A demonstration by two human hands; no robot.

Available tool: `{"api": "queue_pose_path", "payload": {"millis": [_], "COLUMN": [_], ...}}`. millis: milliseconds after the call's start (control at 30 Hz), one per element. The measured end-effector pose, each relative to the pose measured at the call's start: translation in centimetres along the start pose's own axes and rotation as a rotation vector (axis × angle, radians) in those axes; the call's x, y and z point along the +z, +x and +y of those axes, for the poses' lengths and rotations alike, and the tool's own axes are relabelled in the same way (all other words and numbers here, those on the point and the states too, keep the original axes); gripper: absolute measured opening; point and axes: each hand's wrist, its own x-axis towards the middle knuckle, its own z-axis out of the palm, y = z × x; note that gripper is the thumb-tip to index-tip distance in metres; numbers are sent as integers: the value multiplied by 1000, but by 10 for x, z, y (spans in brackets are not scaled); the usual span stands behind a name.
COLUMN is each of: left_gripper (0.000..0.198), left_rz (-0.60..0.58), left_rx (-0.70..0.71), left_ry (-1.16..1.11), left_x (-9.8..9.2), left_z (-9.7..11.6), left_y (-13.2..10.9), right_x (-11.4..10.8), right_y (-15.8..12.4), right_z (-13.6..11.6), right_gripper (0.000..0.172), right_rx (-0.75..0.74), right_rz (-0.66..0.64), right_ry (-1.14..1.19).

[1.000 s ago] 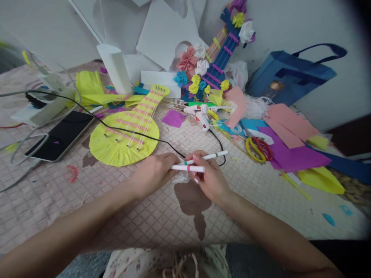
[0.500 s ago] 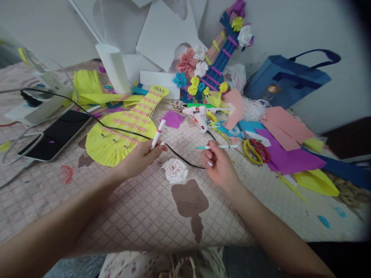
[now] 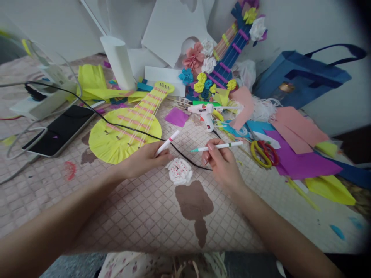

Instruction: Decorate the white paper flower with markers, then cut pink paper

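Observation:
My left hand (image 3: 145,160) is closed round a white marker with a pink band (image 3: 168,141), its free end pointing up and right. My right hand (image 3: 222,164) pinches a white marker with a green tip (image 3: 217,147), held almost level with the tip to the left. Between the two hands a white paper flower dotted with red (image 3: 180,171) lies on the quilted mat (image 3: 139,216). A black cable (image 3: 185,156) runs under the markers, just behind the flower.
A yellow paper guitar (image 3: 127,129) lies behind my left hand, a white glue gun (image 3: 204,112) behind my right. A dark tablet (image 3: 60,130) and power strip (image 3: 43,102) sit far left. Coloured paper sheets (image 3: 298,154), scissors (image 3: 263,152) and a blue bag (image 3: 301,79) crowd the right.
The two markers were held together over the flower a second ago. My hands drew them apart, uncovering the flower, and have since come a little closer to it.

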Motion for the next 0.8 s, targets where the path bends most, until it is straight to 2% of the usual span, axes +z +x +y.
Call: {"api": "queue_pose_path", "payload": {"millis": [100, 200, 333, 533, 800], "left_gripper": [19, 22, 18, 17, 17], "left_rz": [-36, -56, -54, -17, 3], "left_rx": [-35, -57, -56, -95, -95], "left_ry": [51, 60, 55, 81, 93], "left_x": [-2, -3, -1, 4, 6], "left_z": [-4, -8, -6, -2, -6], "left_y": [2, 2, 2, 3, 5], "right_x": [-3, -3, -3, 1, 5], "right_y": [8, 12, 7, -2, -2], "right_z": [-1, 2, 6, -5, -6], "right_gripper": [13, 15, 18, 13, 12], "right_rx": [-36, -47, -58, -133, -209], "right_rz": [-59, -88, -56, -24, -14], "right_ry": [-172, -205, -163, -381, -418]}}
